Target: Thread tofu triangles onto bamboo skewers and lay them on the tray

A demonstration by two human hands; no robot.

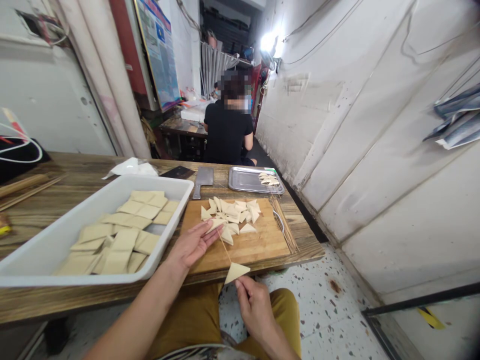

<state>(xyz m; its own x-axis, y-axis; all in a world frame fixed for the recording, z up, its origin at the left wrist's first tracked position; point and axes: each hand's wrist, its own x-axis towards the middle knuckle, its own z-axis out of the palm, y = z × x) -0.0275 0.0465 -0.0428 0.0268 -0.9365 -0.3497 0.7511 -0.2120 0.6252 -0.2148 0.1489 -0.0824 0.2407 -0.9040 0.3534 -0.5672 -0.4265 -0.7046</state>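
My left hand (193,245) pinches a pale tofu triangle (213,226) at the near left of the wooden cutting board (262,243). A thin bamboo skewer (225,247) slants between my hands, its far tip at that piece; whether it has pierced it I cannot tell. Lower down, another tofu triangle (237,272) is threaded on the skewer. Just below this piece, at the board's front edge, the fingers of my right hand (257,302) are closed on the skewer's near end, which they hide. Loose tofu triangles (234,210) lie heaped on the board.
Left of the board stands a white plastic bin (93,281) with tofu squares (123,245). Behind the board lie a cleaver (204,177) and a metal tray (243,181) holding several filled skewers (269,179). Bare skewers (284,227) lie along its right side. A person (228,130) sits beyond the table.
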